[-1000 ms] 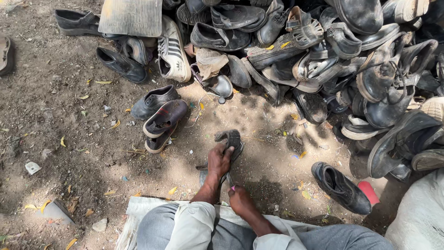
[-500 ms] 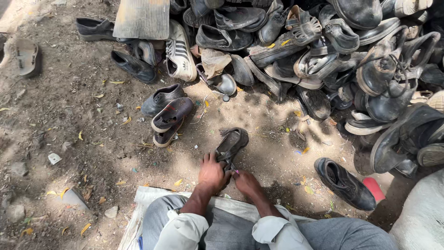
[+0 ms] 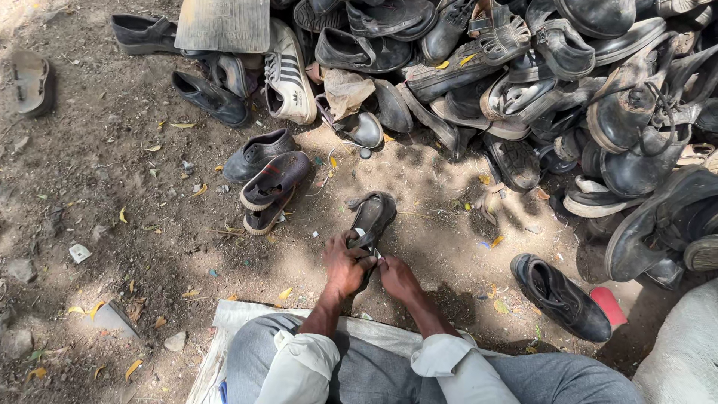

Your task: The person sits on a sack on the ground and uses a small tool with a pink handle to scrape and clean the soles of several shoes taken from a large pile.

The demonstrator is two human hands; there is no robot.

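Gripping worn dark strappy sandal [image 3: 372,218], both hands; dusty ground.

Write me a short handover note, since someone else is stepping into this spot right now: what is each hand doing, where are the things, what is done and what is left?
Left hand: grips the near end of the dark sandal, fingers closed on it.
Right hand: touches the same sandal at that end; its exact grip is unclear.
The sandal lies on the dirt ground just ahead of the knees, toe pointing away.
The shoe pile spreads ahead and to the right. One black shoe lies alone on the right, and a few loose shoes on the left.
Done: one sandal pulled out and in hand.
Left: the pile looks untouched otherwise.
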